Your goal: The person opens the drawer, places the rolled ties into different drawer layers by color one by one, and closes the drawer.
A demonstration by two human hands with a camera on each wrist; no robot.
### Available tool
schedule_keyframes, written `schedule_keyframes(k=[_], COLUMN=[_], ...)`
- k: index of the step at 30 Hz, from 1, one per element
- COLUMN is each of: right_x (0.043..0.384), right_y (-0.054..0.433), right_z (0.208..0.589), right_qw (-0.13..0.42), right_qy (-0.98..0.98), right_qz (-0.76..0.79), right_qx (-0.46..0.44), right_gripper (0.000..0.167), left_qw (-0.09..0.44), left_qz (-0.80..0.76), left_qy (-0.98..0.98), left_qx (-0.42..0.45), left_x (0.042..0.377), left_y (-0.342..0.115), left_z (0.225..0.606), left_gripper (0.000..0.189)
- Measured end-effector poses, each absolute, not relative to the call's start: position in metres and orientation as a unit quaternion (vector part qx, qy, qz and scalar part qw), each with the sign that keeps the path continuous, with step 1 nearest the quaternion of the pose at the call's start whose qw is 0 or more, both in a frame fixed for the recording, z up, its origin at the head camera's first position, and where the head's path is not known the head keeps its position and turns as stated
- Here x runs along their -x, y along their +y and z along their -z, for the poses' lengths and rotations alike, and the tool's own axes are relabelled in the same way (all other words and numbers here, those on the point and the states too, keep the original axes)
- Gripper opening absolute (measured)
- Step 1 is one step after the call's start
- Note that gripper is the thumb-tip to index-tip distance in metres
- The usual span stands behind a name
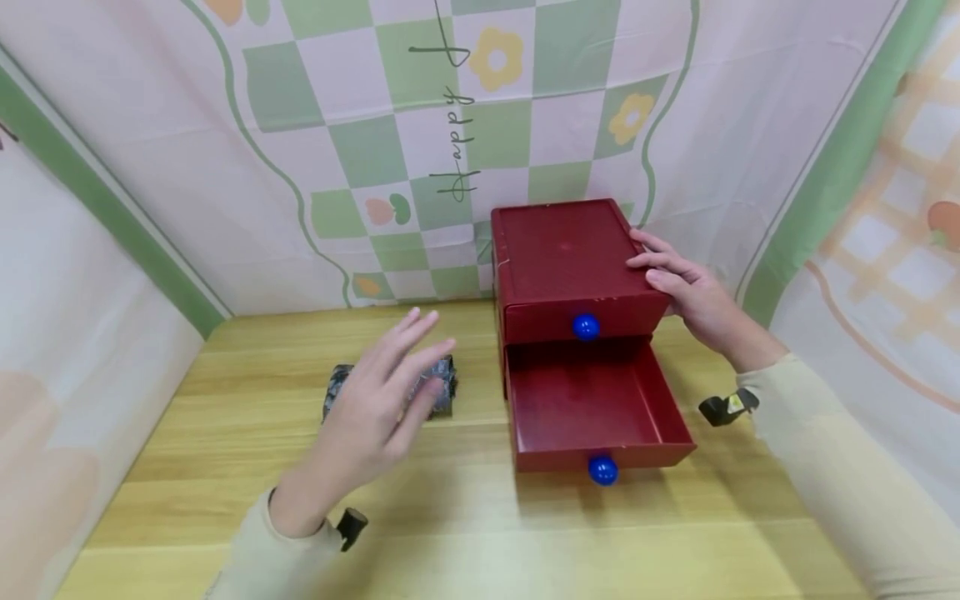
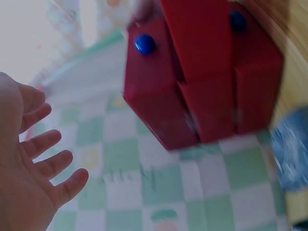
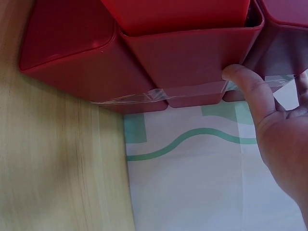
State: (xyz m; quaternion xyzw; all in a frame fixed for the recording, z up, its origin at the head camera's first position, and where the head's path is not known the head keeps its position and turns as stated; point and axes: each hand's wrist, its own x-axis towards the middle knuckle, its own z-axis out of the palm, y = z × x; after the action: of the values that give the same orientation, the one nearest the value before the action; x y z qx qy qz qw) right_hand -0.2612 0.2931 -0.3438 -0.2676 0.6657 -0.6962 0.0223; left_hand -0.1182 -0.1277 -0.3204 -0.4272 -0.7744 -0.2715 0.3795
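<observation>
A dark red drawer cabinet (image 1: 562, 250) with blue knobs stands on the table, its middle drawer (image 1: 592, 400) pulled out and bare inside. My right hand (image 1: 693, 300) rests on the cabinet's upper right edge, fingers fairly straight on top. In the right wrist view its thumb (image 3: 248, 89) touches the cabinet's side wall. Left of the cabinet, my left hand (image 1: 382, 400) is raised with fingers spread, holding nothing. It partly hides a dark blue-grey patterned bundle (image 1: 442, 387), whose kind I cannot tell. That bundle (image 2: 293, 149) shows blurred in the left wrist view.
The wooden table (image 1: 450, 533) meets a green-and-white checked cloth (image 1: 495, 133) behind the cabinet. Cloth walls also stand at left and right. Clear tape (image 3: 192, 90) runs across the cabinet's side. The open drawer juts toward the front, its blue knob (image 1: 603, 470) foremost.
</observation>
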Motion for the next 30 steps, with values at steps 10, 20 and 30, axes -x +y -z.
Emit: schedule_keyframes(k=[10,20,30], right_x=[0.260,0.262,0.259], right_y=[0.291,0.286,0.295], right_z=[0.340,0.340,0.340], right_qw=[0.019,0.024,0.022], right_qy=[0.688,0.680,0.687], right_qz=[0.679,0.686,0.682], right_qx=[0.257,0.260,0.250], right_gripper=[0.030,0.029,0.030], left_qw=[0.301,0.155,-0.062], left_qz=[0.240,0.228,0.264], left_qy=[-0.859,-0.931,-0.953], left_qx=[0.339,0.239,0.133], left_x=[0.136,0.146,0.156], left_y=[-0.194,-0.241,-0.271], left_z=[0.351,0.373,0.380], left_gripper=[0.043,0.044,0.069])
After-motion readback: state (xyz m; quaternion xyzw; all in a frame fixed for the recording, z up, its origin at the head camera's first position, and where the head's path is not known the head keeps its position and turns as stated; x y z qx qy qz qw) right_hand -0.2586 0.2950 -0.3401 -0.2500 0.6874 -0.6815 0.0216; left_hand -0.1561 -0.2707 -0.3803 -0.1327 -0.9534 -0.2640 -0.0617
